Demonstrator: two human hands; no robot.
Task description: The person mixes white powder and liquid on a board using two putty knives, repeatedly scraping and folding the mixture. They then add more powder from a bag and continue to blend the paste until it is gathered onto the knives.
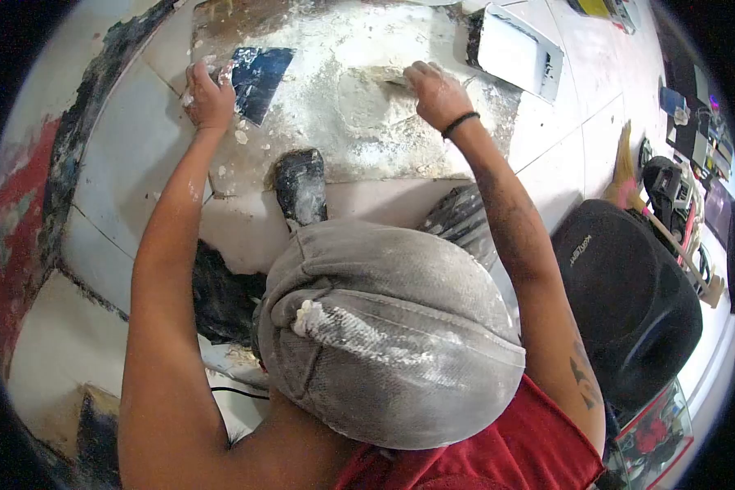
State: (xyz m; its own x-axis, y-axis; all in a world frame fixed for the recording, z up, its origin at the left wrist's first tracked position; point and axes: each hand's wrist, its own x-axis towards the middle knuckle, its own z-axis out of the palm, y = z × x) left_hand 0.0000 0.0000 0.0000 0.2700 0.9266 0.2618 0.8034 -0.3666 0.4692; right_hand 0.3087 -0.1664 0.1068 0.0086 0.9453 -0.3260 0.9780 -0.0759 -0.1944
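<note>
My left hand (208,96), smeared with white paste, is closed at the left edge of a flat dark-blue plate (263,80). White smears mark the plate's surface, and it lies at a slant over the board. To the right, my right hand (438,96) makes a fist over a patch of wet whitish plaster (367,102). A plaster-coated tool (390,75) sticks out leftward from under its fingers; I cannot tell its exact kind. Both hands are above a large board (220,175) caked with plaster, resting on the tiled floor.
A white open box (521,53) stands at the board's upper right. Near my right arm is a black speaker (629,302), with a broom (625,167) behind it. My dusty dark shoe (300,184) touches the board's near edge. A red-and-black painted strip (28,220) runs along the left.
</note>
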